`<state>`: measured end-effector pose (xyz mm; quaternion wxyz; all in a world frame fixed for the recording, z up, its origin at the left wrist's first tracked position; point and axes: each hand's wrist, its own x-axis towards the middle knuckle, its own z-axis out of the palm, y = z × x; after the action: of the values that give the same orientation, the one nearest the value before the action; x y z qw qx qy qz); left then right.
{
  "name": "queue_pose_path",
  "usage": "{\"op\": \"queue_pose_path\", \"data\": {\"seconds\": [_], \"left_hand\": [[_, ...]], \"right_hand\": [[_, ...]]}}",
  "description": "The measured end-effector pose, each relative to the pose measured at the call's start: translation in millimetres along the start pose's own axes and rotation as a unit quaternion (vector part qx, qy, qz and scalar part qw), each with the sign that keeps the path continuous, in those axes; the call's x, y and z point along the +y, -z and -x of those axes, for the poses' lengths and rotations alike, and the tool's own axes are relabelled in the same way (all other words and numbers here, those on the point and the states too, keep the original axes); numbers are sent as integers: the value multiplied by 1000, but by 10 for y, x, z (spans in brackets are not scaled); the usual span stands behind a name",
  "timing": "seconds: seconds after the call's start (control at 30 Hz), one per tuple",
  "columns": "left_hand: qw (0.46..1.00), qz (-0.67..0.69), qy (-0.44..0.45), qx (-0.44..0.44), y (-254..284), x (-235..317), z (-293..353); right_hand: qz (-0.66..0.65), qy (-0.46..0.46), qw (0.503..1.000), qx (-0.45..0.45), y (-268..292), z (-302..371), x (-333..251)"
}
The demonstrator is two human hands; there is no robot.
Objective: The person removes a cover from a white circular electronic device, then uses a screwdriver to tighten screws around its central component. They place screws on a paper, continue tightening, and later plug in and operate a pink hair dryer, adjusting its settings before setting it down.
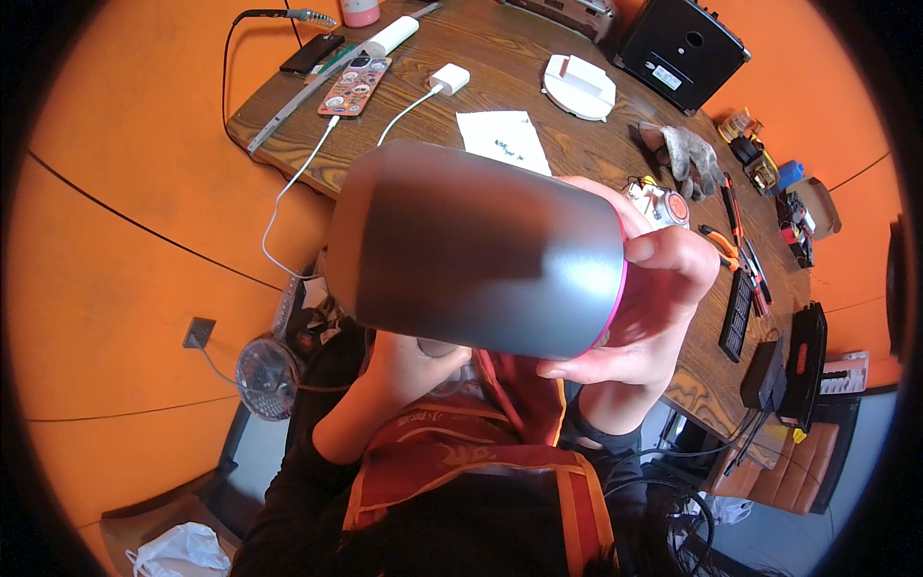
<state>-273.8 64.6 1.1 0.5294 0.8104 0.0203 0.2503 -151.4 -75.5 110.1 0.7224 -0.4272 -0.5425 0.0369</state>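
Note:
A large dark grey cylindrical housing [481, 250] with a thin pink rim at its right end is held up in front of me. Fingers of my right hand [663, 288] wrap round that right end, so the hand is closed on it. Beneath the housing is my left hand [409, 365], its fingers curled and mostly hidden behind it. A small dark piece [437, 347] shows by the left thumb; I cannot make out what it belongs to.
On the wooden table [461, 43] are a phone [354, 87], a white charger [450, 79], paper [500, 137], a white disc-shaped part [579, 88], a glove [685, 159] and orange-handled pliers [721, 245]. A black box [683, 53] stands at the back. Cables hang off the left edge.

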Motion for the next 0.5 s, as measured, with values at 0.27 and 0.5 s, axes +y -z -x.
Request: {"op": "queue_pose_path", "data": {"seconds": [0.27, 0.5], "left_hand": [[1000, -9, -5, 11, 1, -22, 22], [999, -31, 3, 22, 10, 30, 27]], "right_hand": [[30, -17, 999, -34, 93, -2, 34], [40, -1, 999, -21, 116, 21, 38]]}}
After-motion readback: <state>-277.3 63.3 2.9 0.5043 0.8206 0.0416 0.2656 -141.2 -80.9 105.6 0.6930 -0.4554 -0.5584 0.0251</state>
